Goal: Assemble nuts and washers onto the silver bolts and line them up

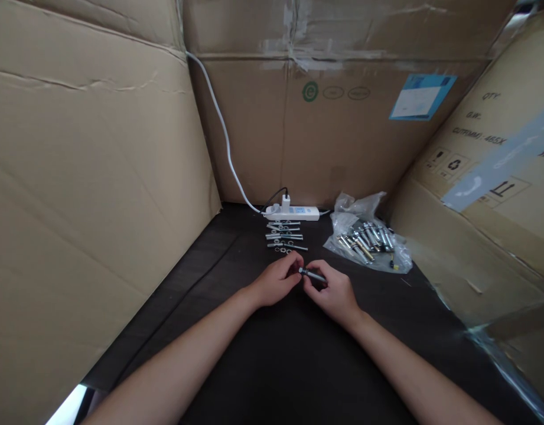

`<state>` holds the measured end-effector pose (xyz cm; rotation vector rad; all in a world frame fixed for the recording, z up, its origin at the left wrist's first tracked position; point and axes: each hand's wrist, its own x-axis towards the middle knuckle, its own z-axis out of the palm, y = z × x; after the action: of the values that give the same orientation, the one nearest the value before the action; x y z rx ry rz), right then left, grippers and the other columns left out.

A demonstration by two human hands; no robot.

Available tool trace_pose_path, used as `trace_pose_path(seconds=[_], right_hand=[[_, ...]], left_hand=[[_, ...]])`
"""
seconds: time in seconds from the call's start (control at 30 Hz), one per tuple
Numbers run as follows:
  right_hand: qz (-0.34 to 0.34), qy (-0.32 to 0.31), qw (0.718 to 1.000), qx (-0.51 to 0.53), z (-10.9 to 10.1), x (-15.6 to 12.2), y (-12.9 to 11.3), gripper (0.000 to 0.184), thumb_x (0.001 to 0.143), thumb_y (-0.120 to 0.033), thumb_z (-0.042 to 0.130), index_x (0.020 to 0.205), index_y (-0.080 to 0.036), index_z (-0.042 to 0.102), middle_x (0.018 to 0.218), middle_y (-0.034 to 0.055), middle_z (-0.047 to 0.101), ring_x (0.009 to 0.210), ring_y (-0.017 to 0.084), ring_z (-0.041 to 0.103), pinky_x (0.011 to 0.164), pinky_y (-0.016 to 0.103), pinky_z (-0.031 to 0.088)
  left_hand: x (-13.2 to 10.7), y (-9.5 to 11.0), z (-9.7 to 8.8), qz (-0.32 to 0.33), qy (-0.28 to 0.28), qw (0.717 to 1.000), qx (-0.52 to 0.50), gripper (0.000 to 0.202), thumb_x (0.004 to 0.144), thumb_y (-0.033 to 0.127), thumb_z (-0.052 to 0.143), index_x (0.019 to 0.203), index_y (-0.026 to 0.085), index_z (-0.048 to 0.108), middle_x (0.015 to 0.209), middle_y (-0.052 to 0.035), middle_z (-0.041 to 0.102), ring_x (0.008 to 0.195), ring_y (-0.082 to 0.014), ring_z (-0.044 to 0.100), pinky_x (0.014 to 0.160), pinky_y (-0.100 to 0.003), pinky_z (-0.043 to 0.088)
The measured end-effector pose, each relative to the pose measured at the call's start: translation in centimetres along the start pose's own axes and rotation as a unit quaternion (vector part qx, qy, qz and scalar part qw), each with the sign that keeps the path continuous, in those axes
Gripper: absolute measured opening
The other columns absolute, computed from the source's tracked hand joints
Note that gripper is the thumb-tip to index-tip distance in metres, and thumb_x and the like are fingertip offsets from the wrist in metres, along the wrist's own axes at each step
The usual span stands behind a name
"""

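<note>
My left hand (278,282) and my right hand (334,293) meet over a dark table (236,366). Between them they hold a metal anchor bolt (311,275), lying roughly level. The right hand's fingers wrap round its shaft. The left hand's fingertips pinch its left end, where a small part sits that I cannot make out. Just beyond the hands lie several bolts, sleeves and washers (284,236) laid out in rows on the table.
A clear plastic bag of anchor bolts (369,239) lies to the right. A white power strip (293,212) with a plugged charger sits at the back, its white cable running up the wall. Cardboard boxes (77,177) wall in the table on the left, back and right.
</note>
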<state>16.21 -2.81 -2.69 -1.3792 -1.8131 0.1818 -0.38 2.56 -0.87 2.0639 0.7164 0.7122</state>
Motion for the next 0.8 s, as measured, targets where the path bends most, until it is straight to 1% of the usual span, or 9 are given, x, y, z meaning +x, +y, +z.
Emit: trace_pose_path(seconds=[0.1, 0.2, 0.3, 0.43, 0.5, 0.57, 0.63, 0.73, 0.8], right_hand=[[-0.001, 0.002, 1.000, -0.007, -0.1, 0.0, -0.1, 0.013, 0.078, -0.025, 0.054, 0.090, -0.020, 0.057, 0.075, 0.0002, 0.064, 0.062, 0.013, 0.059, 0.056, 0.022, 0.046], [-0.022, 0.003, 1.000, -0.012, -0.1, 0.0, -0.2, 0.013, 0.078, -0.024, 0.054, 0.090, -0.020, 0.058, 0.075, 0.0005, 0.064, 0.063, 0.013, 0.060, 0.057, 0.022, 0.046], [-0.052, 0.002, 0.999, -0.017, -0.2, -0.1, -0.2, 0.014, 0.078, -0.023, 0.054, 0.091, -0.020, 0.058, 0.081, 0.0022, 0.066, 0.071, 0.015, 0.062, 0.062, 0.023, 0.047], [-0.071, 0.001, 0.997, -0.025, -0.3, 0.0, -0.3, 0.014, 0.078, -0.022, 0.054, 0.091, -0.020, 0.059, 0.083, 0.0033, 0.067, 0.074, 0.017, 0.062, 0.068, 0.027, 0.049], [-0.070, 0.001, 0.997, -0.026, -0.3, 0.0, -0.3, 0.014, 0.078, -0.022, 0.054, 0.090, -0.020, 0.058, 0.083, 0.0032, 0.067, 0.074, 0.017, 0.062, 0.069, 0.027, 0.048], [-0.063, 0.002, 0.998, -0.025, -0.3, 0.0, -0.4, 0.013, 0.078, -0.022, 0.054, 0.090, -0.020, 0.058, 0.082, 0.0030, 0.066, 0.073, 0.016, 0.062, 0.067, 0.026, 0.048], [-0.050, 0.003, 0.999, -0.022, -0.3, 0.0, -0.4, 0.013, 0.079, -0.023, 0.053, 0.090, -0.021, 0.058, 0.080, 0.0027, 0.065, 0.071, 0.016, 0.061, 0.063, 0.025, 0.048], [-0.030, 0.006, 0.999, -0.019, -0.2, 0.1, -0.3, 0.012, 0.078, -0.023, 0.054, 0.090, -0.021, 0.058, 0.078, 0.0021, 0.064, 0.069, 0.015, 0.060, 0.061, 0.024, 0.047], [-0.024, 0.011, 1.000, -0.017, -0.2, 0.1, -0.2, 0.012, 0.078, -0.023, 0.054, 0.090, -0.021, 0.058, 0.078, 0.0018, 0.064, 0.069, 0.015, 0.061, 0.061, 0.024, 0.048]], left_hand=[[0.0, -0.1, 0.0, -0.005, -0.001, 1.000, 0.017, 0.010, 0.088, 0.024, 0.041, 0.091, 0.019, 0.048, 0.081, 0.0011, 0.050, 0.075, -0.0127, 0.046, 0.069, -0.023, 0.037], [0.1, -0.2, 0.1, 0.001, -0.006, 0.999, 0.042, 0.022, 0.093, 0.030, 0.032, 0.082, 0.018, 0.048, 0.077, 0.0011, 0.049, 0.074, -0.0126, 0.046, 0.069, -0.024, 0.037], [0.1, -0.4, 0.1, 0.005, -0.016, 0.997, 0.074, 0.034, 0.095, 0.033, 0.027, 0.071, 0.018, 0.046, 0.070, 0.0011, 0.048, 0.069, -0.0124, 0.045, 0.068, -0.024, 0.036], [0.1, -0.4, 0.0, -0.021, -0.017, 0.995, 0.095, 0.047, 0.096, 0.038, 0.022, 0.061, 0.017, 0.046, 0.063, 0.0004, 0.046, 0.065, -0.0128, 0.045, 0.066, -0.025, 0.035], [0.0, -0.1, -0.1, -0.021, -0.016, 0.996, 0.084, 0.043, 0.095, 0.037, 0.023, 0.067, 0.017, 0.049, 0.066, 0.0001, 0.049, 0.068, -0.0131, 0.047, 0.067, -0.025, 0.037], [-0.1, 0.3, -0.2, -0.004, -0.016, 0.998, 0.058, 0.029, 0.094, 0.032, 0.028, 0.083, 0.018, 0.051, 0.077, -0.0004, 0.053, 0.075, -0.0137, 0.049, 0.072, -0.026, 0.038], [-0.2, 0.6, -0.3, 0.004, -0.015, 0.999, 0.039, 0.015, 0.090, 0.025, 0.036, 0.097, 0.020, 0.048, 0.086, -0.0002, 0.054, 0.079, -0.0139, 0.050, 0.073, -0.026, 0.039], [-0.3, 0.8, -0.3, -0.008, -0.016, 0.999, 0.038, 0.015, 0.085, 0.019, 0.042, 0.099, 0.021, 0.047, 0.083, 0.0011, 0.053, 0.076, -0.0137, 0.049, 0.071, -0.025, 0.039], [-0.3, 0.7, -0.2, -0.013, -0.019, 0.999, 0.037, 0.014, 0.085, 0.019, 0.041, 0.098, 0.021, 0.047, 0.081, 0.0016, 0.053, 0.075, -0.0135, 0.048, 0.070, -0.024, 0.039]])
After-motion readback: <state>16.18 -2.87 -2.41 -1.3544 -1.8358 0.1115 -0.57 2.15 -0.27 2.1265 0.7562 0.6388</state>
